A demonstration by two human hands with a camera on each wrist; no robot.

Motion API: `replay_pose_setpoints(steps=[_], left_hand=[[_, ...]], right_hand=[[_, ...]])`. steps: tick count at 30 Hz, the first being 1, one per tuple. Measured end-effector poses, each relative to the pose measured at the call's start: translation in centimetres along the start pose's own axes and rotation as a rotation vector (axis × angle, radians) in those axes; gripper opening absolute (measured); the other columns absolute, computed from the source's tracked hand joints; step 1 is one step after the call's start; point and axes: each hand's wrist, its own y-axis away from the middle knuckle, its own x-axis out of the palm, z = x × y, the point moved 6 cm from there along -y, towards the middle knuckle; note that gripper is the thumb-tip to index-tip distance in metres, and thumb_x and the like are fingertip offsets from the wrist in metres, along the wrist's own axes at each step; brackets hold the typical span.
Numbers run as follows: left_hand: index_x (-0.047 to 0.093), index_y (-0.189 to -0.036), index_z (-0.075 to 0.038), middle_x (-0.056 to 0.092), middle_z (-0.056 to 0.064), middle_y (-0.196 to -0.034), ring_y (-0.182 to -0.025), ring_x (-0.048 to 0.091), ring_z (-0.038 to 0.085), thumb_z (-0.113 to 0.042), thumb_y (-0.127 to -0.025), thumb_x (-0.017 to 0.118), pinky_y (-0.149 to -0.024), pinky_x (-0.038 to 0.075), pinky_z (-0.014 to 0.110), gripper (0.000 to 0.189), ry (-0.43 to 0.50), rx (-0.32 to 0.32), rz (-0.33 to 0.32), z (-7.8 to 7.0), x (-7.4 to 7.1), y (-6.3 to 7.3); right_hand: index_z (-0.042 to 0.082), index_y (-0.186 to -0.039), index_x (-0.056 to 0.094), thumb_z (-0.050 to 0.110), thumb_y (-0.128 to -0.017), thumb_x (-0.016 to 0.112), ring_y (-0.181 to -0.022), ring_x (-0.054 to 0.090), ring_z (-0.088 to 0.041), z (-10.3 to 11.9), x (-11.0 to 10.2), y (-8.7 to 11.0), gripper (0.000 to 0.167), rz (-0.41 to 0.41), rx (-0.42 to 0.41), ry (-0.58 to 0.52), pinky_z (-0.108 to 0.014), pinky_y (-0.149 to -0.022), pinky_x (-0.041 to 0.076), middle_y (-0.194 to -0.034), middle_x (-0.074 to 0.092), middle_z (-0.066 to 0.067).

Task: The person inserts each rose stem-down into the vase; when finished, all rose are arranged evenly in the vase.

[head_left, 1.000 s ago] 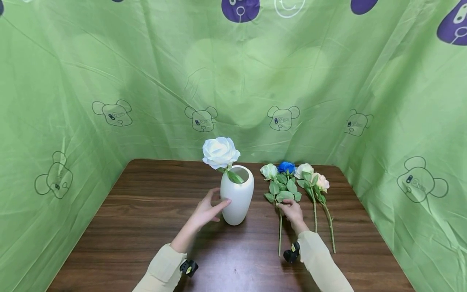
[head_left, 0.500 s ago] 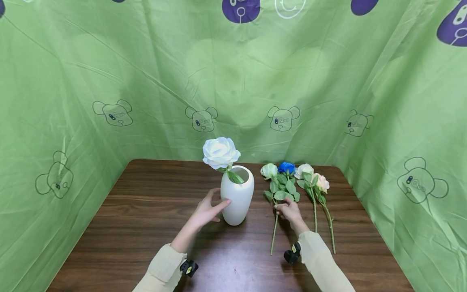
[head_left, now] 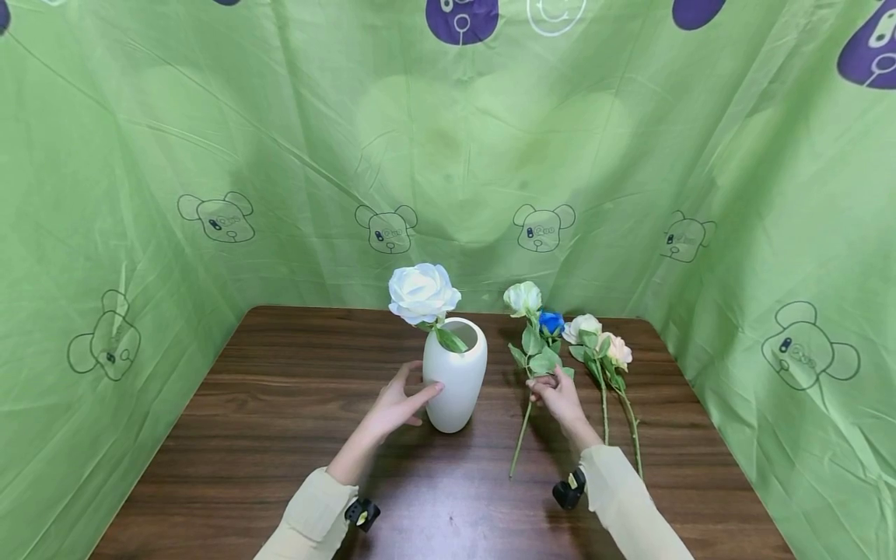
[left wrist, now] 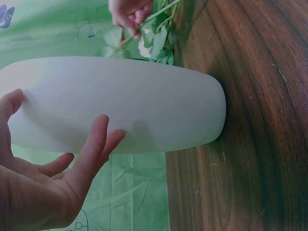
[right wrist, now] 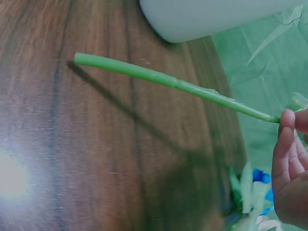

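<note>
And there's the right hand (head_left: 560, 397), right of centre, thumb and fingertips pinching the stem (right wrist: 144, 72) of the pale green rose (head_left: 530, 339), whose bloom sits up and left of the blue rose (head_left: 551, 323), leaves crowded together; a slow, straight lift looks the safest way to avoid snagging. Mid-frame, the left hand (head_left: 395, 408) rests loosely spread fingers against the upright vase (head_left: 458, 389), where a white rose (head_left: 423, 294) leans left from the mouth, so light, steady contact should guard against tipping.
</note>
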Motion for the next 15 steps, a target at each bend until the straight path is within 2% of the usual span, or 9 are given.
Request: replay_pose_setpoints(steps=[3,5,9,11,15], left_hand=[[0.035,-0.131,-0.012,0.046,0.018,-0.119,-0.091,0.056,0.037,-0.043,-0.077,0.065,-0.049,0.052,0.034,0.068,0.0,0.0,0.002,0.0,0.0,0.0],[0.034,-0.131,-0.012,0.046,0.019,-0.119,-0.092,0.056,0.037,-0.043,-0.077,0.065,-0.049,0.052,0.034,0.069,-0.001,-0.002,0.001,0.0,0.0,0.0],[0.034,-0.131,-0.012,0.046,0.019,-0.12,-0.092,0.056,0.038,-0.043,-0.077,0.065,-0.051,0.052,0.037,0.069,0.002,-0.002,0.002,0.0,0.0,0.0],[0.034,-0.131,-0.012,0.046,0.019,-0.119,-0.092,0.056,0.038,-0.042,-0.078,0.065,-0.051,0.053,0.037,0.068,0.005,0.001,0.004,0.0,0.0,0.0],[0.034,-0.131,-0.012,0.046,0.019,-0.119,-0.091,0.056,0.037,-0.042,-0.078,0.065,-0.051,0.052,0.037,0.068,0.006,0.003,0.005,0.0,0.1,0.0]], right_hand=[[0.0,-0.098,0.048,-0.001,-0.078,0.061,-0.051,0.056,-0.015,1.5,-0.1,-0.3,0.024,-0.02,-0.053,0.013,-0.033,-0.047,0.05,-0.077,0.06,-0.022],[-0.001,-0.101,0.048,0.001,-0.077,0.062,-0.05,0.057,-0.017,1.4,-0.5,-1.1,0.028,-0.037,-0.093,0.02,-0.034,-0.047,0.05,-0.079,0.059,-0.025],[0.005,-0.106,0.049,0.009,-0.08,0.065,-0.051,0.058,-0.019,-3.0,-2.4,-4.4,0.031,-0.022,-0.22,-0.061,-0.028,-0.046,0.05,-0.082,0.062,-0.018],[0.008,-0.108,0.051,0.009,-0.08,0.066,-0.052,0.059,-0.02,-5.3,-3.3,-6.1,0.031,-0.034,-0.251,-0.13,-0.028,-0.046,0.05,-0.086,0.063,-0.016],[0.002,-0.108,0.051,0.007,-0.079,0.066,-0.052,0.057,-0.027,-6.8,-4.3,-8.1,0.032,-0.09,-0.292,-0.247,-0.033,-0.047,0.05,-0.093,0.06,-0.023]])
